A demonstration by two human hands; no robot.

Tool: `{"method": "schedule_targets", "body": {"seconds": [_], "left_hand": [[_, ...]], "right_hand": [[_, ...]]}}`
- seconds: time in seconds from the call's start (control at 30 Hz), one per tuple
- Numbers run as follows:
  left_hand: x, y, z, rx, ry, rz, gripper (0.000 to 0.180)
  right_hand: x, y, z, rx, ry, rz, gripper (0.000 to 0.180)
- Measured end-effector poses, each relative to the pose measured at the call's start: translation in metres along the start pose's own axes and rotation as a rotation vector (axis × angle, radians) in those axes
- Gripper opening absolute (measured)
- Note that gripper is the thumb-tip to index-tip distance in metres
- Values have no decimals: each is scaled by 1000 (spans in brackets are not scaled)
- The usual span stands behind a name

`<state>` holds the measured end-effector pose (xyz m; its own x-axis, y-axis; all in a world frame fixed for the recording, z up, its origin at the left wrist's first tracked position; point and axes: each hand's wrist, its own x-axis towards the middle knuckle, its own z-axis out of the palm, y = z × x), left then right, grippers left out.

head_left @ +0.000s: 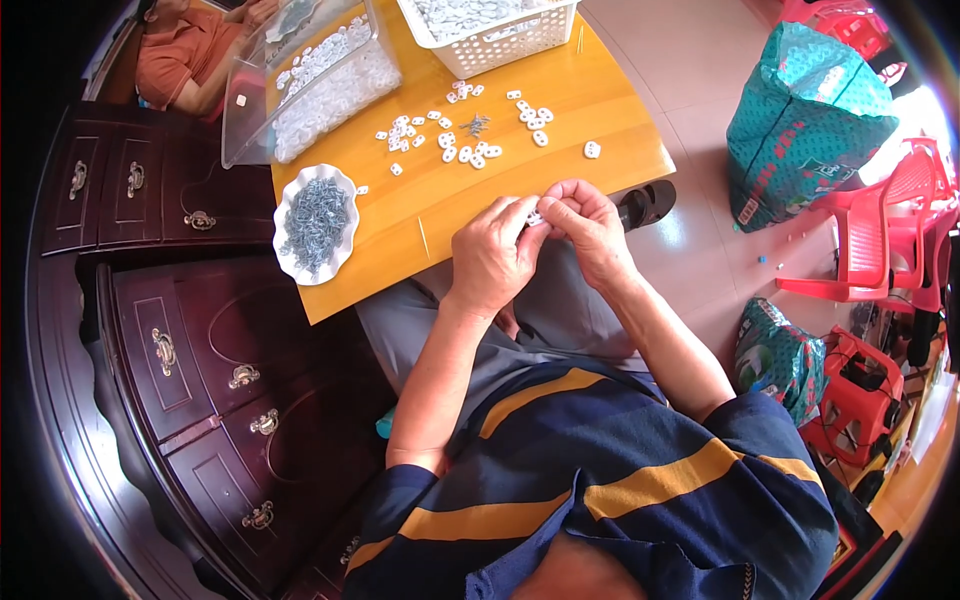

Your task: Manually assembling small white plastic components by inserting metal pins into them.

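Observation:
My left hand [490, 255] and my right hand [593, 235] meet over the table's near edge, with the fingers of both pinched on a small white plastic piece [534, 216]. Most of that piece is hidden by my fingertips. Beyond my hands, several small white oval pieces with holes [479, 161] lie in loose groups on the yellow wooden table [390, 275]. Among them is a little heap of grey metal screws or nails [475, 125]. A white scalloped dish [350, 240] full of similar metal pieces stands at the table's left corner.
A clear plastic bin [245, 130] and a white perforated basket [500, 50], both holding white pieces, stand at the far side. Dark drawers [150, 340] flank the left. To the right are a large teal bag [800, 120] and red plastic chairs [865, 235]. Another person [180, 55] sits at far left.

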<state>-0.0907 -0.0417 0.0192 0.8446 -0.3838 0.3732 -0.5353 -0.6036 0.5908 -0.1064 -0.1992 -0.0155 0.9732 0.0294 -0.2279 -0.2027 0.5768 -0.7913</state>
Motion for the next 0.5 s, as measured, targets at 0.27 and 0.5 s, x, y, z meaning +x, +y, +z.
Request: {"method": "schedule_targets", "body": {"seconds": [0.27, 0.5], "left_hand": [[2, 0, 3, -38, 31, 25, 21], [3, -3, 7, -91, 78, 56, 18]], "right_hand": [[0, 1, 0, 24, 0, -72, 7], [0, 1, 2, 36, -11, -109, 6]]}}
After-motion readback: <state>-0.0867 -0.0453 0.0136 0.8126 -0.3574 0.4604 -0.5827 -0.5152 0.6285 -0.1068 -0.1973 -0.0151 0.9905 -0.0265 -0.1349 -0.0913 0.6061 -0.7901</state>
